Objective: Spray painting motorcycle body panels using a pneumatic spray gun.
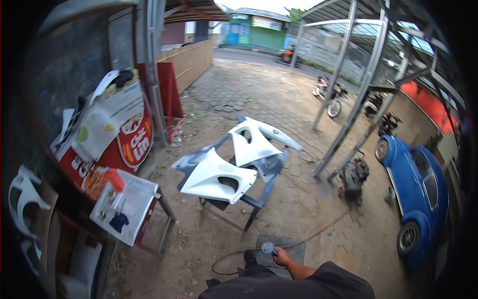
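My right hand [283, 256] is closed around the handle of a spray gun [268, 247] with a round cup on top, held low in front of my body. A dark hose [221, 257] loops over the ground beside the gun. Ahead of it, apart from the gun, several motorcycle fairing panels rest on a blue metal stand [255, 203]. The nearer white panel [211, 174] has an oval opening; a second white panel [251, 144] lies behind it, with grey-blue pieces alongside. My left hand is out of the picture.
To the left, a metal-topped table [137, 224] carries an orange-red bottle [114, 178] and a dark cloth [118, 222]. On the right are metal posts [343, 104], a dark machine [353, 177] and a blue car [418, 184]. Hose also trails across the paving.
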Motion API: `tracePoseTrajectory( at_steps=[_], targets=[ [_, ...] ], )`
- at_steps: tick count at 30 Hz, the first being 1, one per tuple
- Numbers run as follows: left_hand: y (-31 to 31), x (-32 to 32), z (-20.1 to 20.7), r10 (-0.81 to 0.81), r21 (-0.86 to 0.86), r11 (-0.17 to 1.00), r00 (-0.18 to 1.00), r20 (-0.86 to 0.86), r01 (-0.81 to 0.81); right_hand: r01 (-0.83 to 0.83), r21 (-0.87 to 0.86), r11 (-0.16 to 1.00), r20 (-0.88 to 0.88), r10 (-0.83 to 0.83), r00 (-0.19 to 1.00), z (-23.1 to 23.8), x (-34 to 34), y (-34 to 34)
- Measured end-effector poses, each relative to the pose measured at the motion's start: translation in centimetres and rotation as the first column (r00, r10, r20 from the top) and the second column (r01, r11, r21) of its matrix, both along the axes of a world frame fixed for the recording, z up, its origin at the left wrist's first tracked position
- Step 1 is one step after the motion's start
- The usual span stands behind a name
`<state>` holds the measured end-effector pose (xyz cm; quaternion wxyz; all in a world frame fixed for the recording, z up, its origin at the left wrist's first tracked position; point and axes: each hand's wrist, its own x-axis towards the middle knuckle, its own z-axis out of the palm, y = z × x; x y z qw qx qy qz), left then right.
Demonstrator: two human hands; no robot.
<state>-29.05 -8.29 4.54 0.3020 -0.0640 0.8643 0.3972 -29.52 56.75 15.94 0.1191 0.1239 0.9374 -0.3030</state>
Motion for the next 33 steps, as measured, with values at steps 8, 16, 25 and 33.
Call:
tracePoseTrajectory(
  at_steps=[8,16,25,33],
  targets=[
    [5.3,-8.0,0.3,0.332,0.385,0.87,0.943,0.007,-0.308,0.267,0.014,0.964,0.144,-0.266,0.953,-0.9,5.4,2.5],
    [34.6,-16.8,35.3,-0.411,0.595,0.638,0.869,-0.274,0.489,0.09,-0.087,0.992,0.12,-0.079,0.99,-4.6,-1.6,5.5],
    [54.8,-12.6,44.6,-0.77,0.557,-0.18,0.236,-0.593,0.811,-0.057,-0.276,0.959,-0.012,0.056,0.998,4.8,-8.9,5.3],
    [56.5,-10.5,44.6,-0.902,0.899,-0.101,0.342,-0.264,0.426,-0.151,-0.277,0.949,-0.038,0.147,0.988,6.4,-13.6,6.9]
  ],
)
